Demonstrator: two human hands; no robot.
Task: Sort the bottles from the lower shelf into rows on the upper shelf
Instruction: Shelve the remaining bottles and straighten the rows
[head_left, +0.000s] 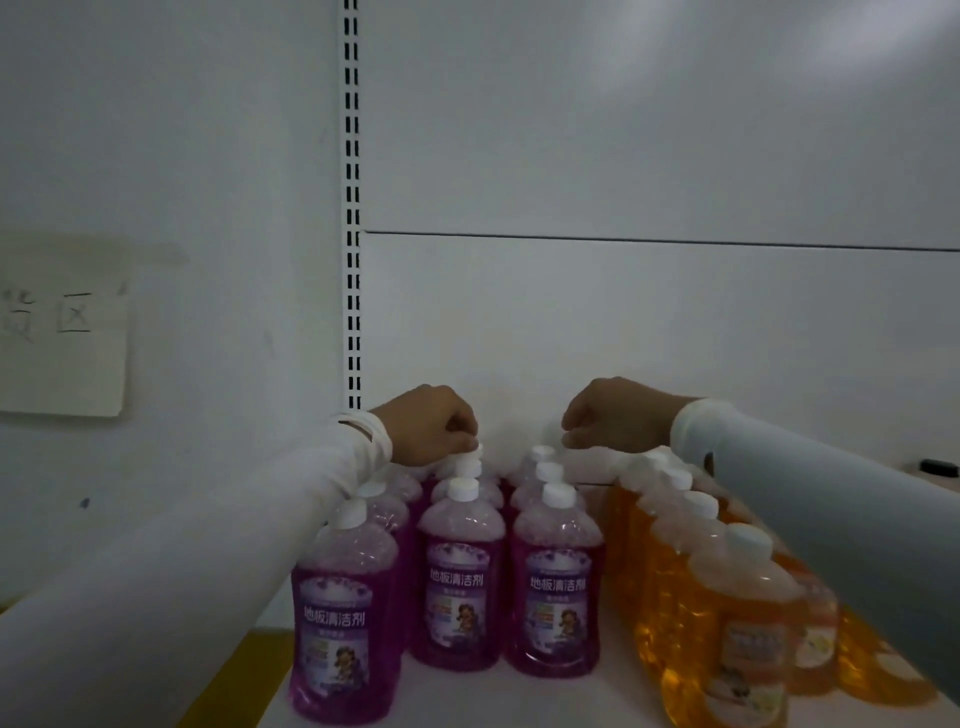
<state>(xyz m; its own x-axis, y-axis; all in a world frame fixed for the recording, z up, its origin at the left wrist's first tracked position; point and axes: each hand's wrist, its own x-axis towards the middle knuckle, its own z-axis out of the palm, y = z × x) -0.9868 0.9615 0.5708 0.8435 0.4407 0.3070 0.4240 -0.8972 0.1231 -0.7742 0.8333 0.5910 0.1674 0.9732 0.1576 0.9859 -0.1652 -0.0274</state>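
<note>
A: Status? Where are the bottles?

B: On the white shelf (613, 699): purple bottles (460, 587) in three rows on the left, orange bottles (727, 623) in rows just beside them on the right. My left hand (431, 428) has its fingers curled on the white cap (470, 460) of a rear purple bottle, pinching it. My right hand (618, 415) hovers over the back caps, fingers loosely bent, holding nothing that I can see.

A: Advice for this step?

B: I'd seat that bottle straight behind the middle row, label forward, caps lined up, without knocking its neighbours.

A: Readable text?

B: Purple labels read 地板清洁剂. Wall paper (62, 332) shows 区; the rest is blurred. Orange labels unreadable.
</note>
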